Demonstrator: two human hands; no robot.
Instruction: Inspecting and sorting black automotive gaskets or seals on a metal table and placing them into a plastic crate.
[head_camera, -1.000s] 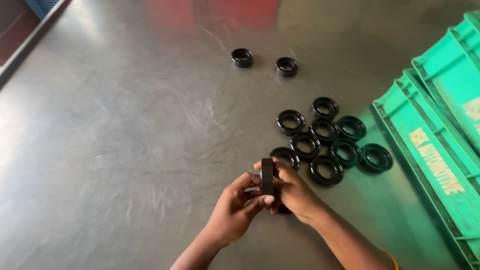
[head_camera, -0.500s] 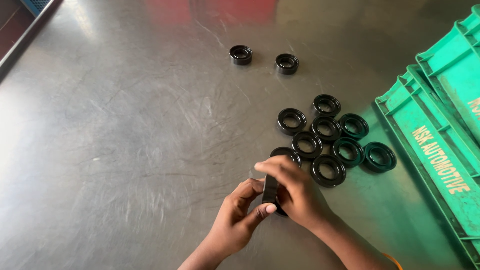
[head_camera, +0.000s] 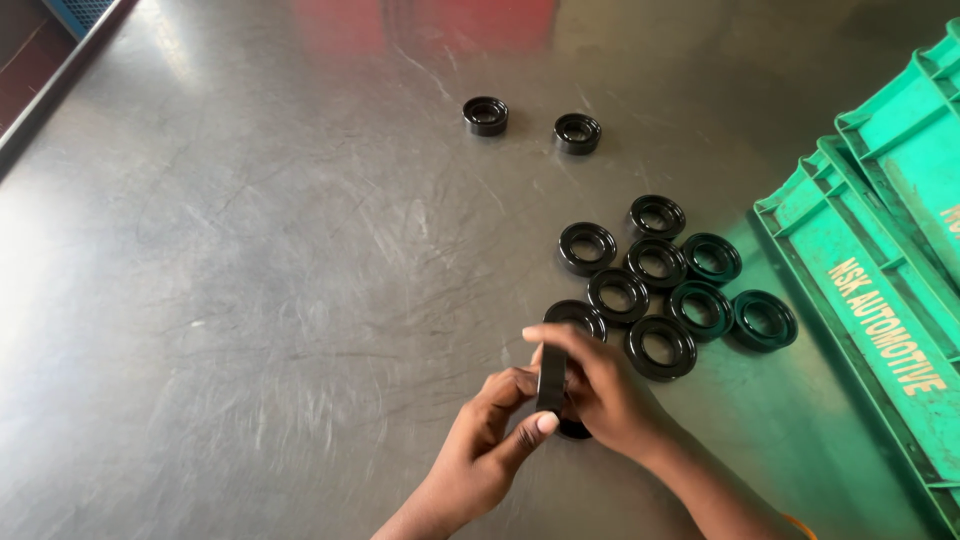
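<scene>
Near table's front edge, inspecting step: left hand (head_camera: 490, 440) and right hand (head_camera: 600, 395) both gripping upright black rubber ring (head_camera: 551, 380); next needing careful turn beside flat ring cluster (head_camera: 660, 290)

Two green plastic crates (head_camera: 905, 200) stand at the right edge of the steel table (head_camera: 250, 300), lying side by side at a slant and cut off by the frame. Their rims are ribbed, with moulded cells along the edges. The nearer crate's long wall carries a line of pale yellow printed lettering (head_camera: 885, 325) running along its length. No other labels, signs or screens show.
</scene>
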